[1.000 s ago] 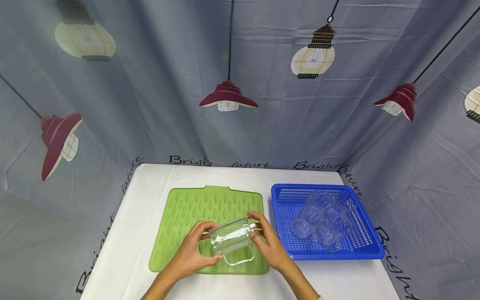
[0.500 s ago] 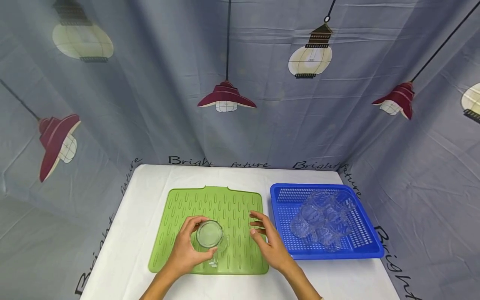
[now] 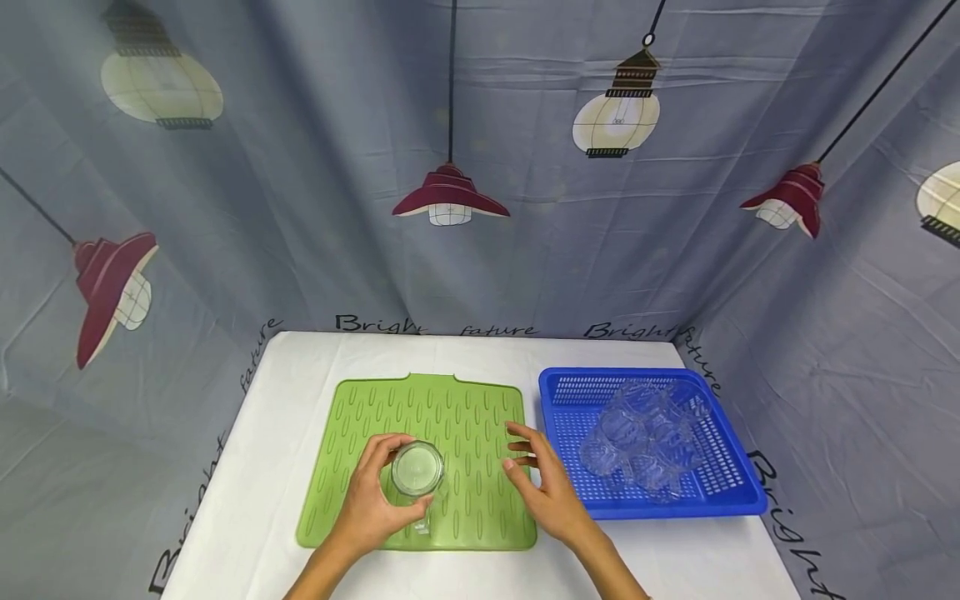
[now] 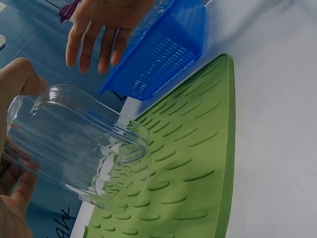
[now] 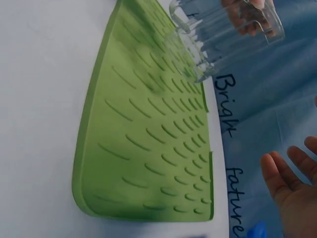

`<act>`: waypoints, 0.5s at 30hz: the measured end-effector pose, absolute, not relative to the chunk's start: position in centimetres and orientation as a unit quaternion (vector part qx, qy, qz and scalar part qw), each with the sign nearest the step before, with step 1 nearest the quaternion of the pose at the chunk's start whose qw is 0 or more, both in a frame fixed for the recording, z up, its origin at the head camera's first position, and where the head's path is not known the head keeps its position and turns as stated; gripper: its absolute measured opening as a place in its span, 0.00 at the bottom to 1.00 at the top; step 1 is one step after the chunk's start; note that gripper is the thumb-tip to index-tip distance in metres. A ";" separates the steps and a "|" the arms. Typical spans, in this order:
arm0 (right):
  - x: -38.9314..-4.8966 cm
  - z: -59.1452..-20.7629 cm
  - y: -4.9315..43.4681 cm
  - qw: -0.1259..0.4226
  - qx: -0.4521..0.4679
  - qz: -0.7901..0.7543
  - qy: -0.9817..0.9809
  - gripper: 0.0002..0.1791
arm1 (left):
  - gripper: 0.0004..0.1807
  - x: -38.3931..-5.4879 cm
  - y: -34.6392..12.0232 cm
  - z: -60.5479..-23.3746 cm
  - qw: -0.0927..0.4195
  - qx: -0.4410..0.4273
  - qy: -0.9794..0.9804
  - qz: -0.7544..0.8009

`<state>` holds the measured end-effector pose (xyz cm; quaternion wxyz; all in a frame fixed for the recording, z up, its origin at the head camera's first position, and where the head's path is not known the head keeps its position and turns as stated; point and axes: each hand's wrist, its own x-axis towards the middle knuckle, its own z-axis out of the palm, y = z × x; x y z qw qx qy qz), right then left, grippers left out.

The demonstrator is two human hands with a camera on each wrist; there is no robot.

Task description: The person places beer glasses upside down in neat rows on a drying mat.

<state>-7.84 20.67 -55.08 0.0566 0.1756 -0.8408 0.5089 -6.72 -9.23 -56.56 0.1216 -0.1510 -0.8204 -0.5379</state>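
A clear glass mug [image 3: 417, 468] is held on end over the green ribbed mat [image 3: 468, 417], one round end facing up. My left hand [image 3: 369, 507] grips its side, thumb in front and fingers behind. In the left wrist view the handle of the mug [image 4: 74, 139] points toward the camera side, and its lower end is at the mat; whether it touches cannot be told. My right hand [image 3: 551, 492] is apart from the mug, over the mat's right edge, fingers loosely spread and holding nothing. The right wrist view shows the mug [image 5: 213, 44] beyond the mat's ribs.
To the right of the mat stands a blue plastic basket [image 3: 675, 510] with several clear glass mugs [image 3: 645, 437] heaped in it. Both rest on a table with a white cloth [image 3: 255, 467]. A grey-blue curtain [image 3: 337, 250] printed with lamps hangs behind and around the table.
One second ago both hands held the mug lying sideways. It has been turned on end in my left hand, and my right hand has let go and moved slightly right.
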 end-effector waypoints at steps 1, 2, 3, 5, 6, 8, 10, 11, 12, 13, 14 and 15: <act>-7.9 -55.0 20.8 0.059 0.174 0.506 -0.843 0.29 | 0.47 -6.7 -9.2 -56.6 0.124 -0.151 -0.821 -0.536; -7.9 -54.9 21.0 0.062 0.172 0.502 -0.845 0.30 | 0.47 -6.8 -9.1 -56.6 0.127 -0.150 -0.822 -0.534; -7.9 -54.7 21.2 0.065 0.170 0.496 -0.849 0.30 | 0.47 -6.9 -9.1 -56.6 0.126 -0.148 -0.824 -0.532; -8.0 -54.4 21.7 0.073 0.165 0.484 -0.856 0.30 | 0.47 -6.9 -9.1 -56.7 0.125 -0.143 -0.829 -0.527; -8.0 -54.2 22.0 0.077 0.162 0.477 -0.860 0.30 | 0.47 -6.9 -9.1 -56.7 0.122 -0.139 -0.830 -0.526; -8.1 -53.9 22.7 0.092 0.157 0.458 -0.870 0.30 | 0.48 -7.1 -9.2 -56.9 0.117 -0.136 -0.833 -0.524; -8.2 -53.7 23.5 0.110 0.151 0.435 -0.881 0.28 | 0.48 -7.3 -9.2 -57.0 0.119 -0.133 -0.833 -0.524; -8.3 -53.7 23.9 0.119 0.147 0.422 -0.886 0.28 | 0.48 -7.4 -9.3 -57.1 0.121 -0.131 -0.832 -0.525; -8.3 -53.6 24.3 0.127 0.145 0.412 -0.890 0.27 | 0.48 -7.5 -9.3 -57.2 0.123 -0.130 -0.831 -0.527; -8.4 -53.7 24.7 0.135 0.141 0.403 -0.894 0.26 | 0.48 -7.6 -9.4 -57.3 0.127 -0.127 -0.830 -0.528; -8.5 -53.7 25.1 0.142 0.136 0.394 -0.898 0.25 | 0.48 -7.7 -9.4 -57.3 0.131 -0.125 -0.828 -0.531; -8.6 -53.8 25.5 0.149 0.133 0.386 -0.901 0.25 | 0.48 -7.7 -9.5 -57.4 0.133 -0.123 -0.826 -0.534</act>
